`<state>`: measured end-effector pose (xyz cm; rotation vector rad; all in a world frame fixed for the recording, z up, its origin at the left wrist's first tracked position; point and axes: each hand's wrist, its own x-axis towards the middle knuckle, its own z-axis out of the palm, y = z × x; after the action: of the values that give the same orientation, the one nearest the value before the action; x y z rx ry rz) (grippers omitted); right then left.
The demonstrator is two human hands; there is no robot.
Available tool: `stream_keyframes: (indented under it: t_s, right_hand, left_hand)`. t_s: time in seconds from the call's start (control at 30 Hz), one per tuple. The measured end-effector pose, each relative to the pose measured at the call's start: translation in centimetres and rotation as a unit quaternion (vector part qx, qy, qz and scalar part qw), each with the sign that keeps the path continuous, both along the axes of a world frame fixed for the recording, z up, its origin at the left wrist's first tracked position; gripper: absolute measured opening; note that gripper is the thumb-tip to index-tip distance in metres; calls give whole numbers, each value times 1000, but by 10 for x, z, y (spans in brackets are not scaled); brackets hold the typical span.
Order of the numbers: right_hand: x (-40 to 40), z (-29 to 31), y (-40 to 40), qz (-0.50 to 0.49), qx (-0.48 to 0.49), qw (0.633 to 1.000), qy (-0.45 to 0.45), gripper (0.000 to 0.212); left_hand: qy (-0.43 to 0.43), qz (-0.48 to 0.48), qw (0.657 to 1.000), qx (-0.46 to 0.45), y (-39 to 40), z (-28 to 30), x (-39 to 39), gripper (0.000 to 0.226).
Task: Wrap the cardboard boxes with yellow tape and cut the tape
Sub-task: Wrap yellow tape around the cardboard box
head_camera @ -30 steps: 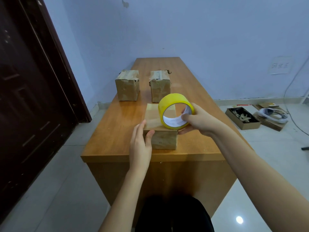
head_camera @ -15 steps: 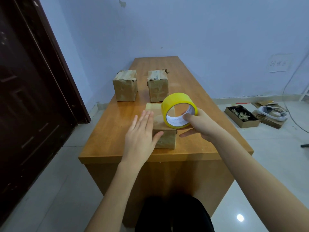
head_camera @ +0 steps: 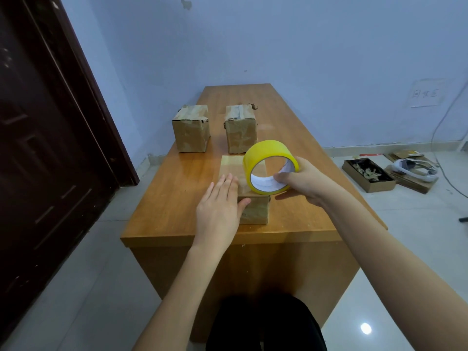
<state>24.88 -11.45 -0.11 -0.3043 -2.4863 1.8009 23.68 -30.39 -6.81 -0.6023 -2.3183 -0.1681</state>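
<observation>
A small cardboard box (head_camera: 254, 210) sits near the front edge of the wooden table (head_camera: 177, 198). My left hand (head_camera: 220, 209) lies flat on the box's top left part with straight fingers. My right hand (head_camera: 304, 182) grips a roll of yellow tape (head_camera: 268, 169), thumb inside its white core, holding it on edge over the right part of the box top. Two more cardboard boxes stand farther back: one on the left (head_camera: 191, 127) and one on the right (head_camera: 240, 127).
A dark door (head_camera: 50, 148) stands at the left, close to the table. On the floor at the right lie an open tray of scraps (head_camera: 368, 174), flat cardboard (head_camera: 415, 183) and a white object (head_camera: 415, 167). A blue wall (head_camera: 304, 59) rises behind the table.
My left hand left the box's left side and spread flat on its top. The tape roll in my right hand shifted slightly to the right.
</observation>
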Motion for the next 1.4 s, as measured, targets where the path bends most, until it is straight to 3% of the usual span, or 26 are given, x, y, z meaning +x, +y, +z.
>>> stream_keyframes:
  t_s: [0.23,0.43,0.67,0.77,0.83,0.93,1.2,1.4]
  right_hand:
    - [-1,4,9,13,-11,1000,-14,17]
    - [11,-8,38,-43,-13,999,-14,28]
    - [19,-34,20,-37,-153,988,-1,24]
    - [17,-41,7,-45,-250,967,-3,11]
    - [15,-41,6,-48,-289,956,4,17]
    - [14,-42,7,-44,-321,946,4,30]
    - [16,-65,9,-87,-427,900,-25,38]
    - [16,-70,10,-64,-423,903,-36,40]
  left_hand:
    - [9,-11,1000,27,-1,-2,0,47]
    - [15,-19,999,35,3,-1,1,53]
    - [-14,-16,999,46,5,-3,2,53]
    - [-22,-16,999,43,5,-3,2,53]
    - [-22,-18,999,42,4,-3,2,54]
    - [-28,-22,998,47,4,-4,1,53]
    - [-57,-15,997,54,5,-2,4,56]
    - [-62,-15,998,19,5,2,4,55]
